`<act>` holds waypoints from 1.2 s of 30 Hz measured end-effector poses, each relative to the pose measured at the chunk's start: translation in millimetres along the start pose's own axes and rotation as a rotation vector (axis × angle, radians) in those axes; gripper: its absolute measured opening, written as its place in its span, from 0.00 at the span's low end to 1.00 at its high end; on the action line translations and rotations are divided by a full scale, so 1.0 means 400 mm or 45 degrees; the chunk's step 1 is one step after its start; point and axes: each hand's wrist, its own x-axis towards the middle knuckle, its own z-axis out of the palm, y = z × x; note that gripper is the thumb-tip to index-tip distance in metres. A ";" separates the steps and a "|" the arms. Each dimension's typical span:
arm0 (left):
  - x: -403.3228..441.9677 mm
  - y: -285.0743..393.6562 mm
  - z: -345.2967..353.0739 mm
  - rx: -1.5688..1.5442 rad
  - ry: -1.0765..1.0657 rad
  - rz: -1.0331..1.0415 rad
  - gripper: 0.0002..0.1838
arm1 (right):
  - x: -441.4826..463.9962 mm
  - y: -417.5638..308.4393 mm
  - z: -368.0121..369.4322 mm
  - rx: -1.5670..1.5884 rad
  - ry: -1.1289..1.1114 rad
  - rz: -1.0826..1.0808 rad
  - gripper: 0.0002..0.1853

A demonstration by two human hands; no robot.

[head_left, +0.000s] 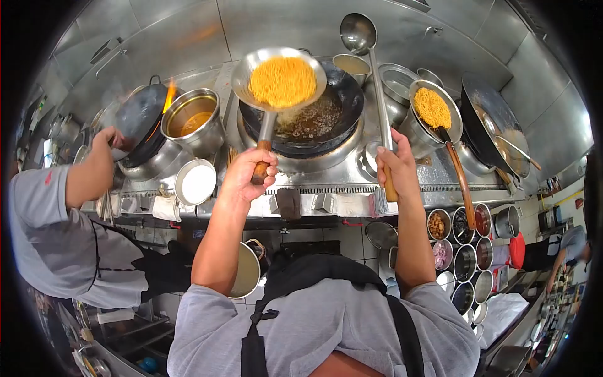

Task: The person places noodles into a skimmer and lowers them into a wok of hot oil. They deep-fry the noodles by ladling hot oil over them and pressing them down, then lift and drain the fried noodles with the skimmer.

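My left hand [248, 173] is closed round the wooden handle of a metal strainer [241, 78]. A round heap of yellow noodles [282, 81] lies in the strainer, which is held above a black wok [352, 103]. Dark oil [314, 119] bubbles in the wok, partly hidden by the strainer. My right hand [397, 168] grips the wooden handle of a long ladle [359, 34]. The ladle's bowl is raised near the back wall, right of the wok. Just right of that hand, a second strainer [456, 107] with noodles [432, 108] rests on a metal pot.
To the left, a co-worker's hand [110, 137] is beside a smoking wok [141, 116] with a flame. Between us stand a pot of brownish liquid [217, 103] and a white-filled container [195, 182]. Another wok [496, 119] sits right; several ingredient tins [465, 262] stand below.
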 end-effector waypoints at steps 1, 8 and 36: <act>0.002 0.005 0.014 -0.001 -0.074 0.078 0.12 | -0.006 -0.007 -0.005 -0.018 0.004 -0.016 0.30; 0.176 0.074 0.057 0.164 -0.164 0.324 0.12 | -0.016 -0.069 -0.011 -0.076 0.105 -0.229 0.32; 0.047 -0.103 -0.015 -0.024 0.091 -0.065 0.12 | -0.067 0.108 -0.134 1.216 -0.240 0.246 0.21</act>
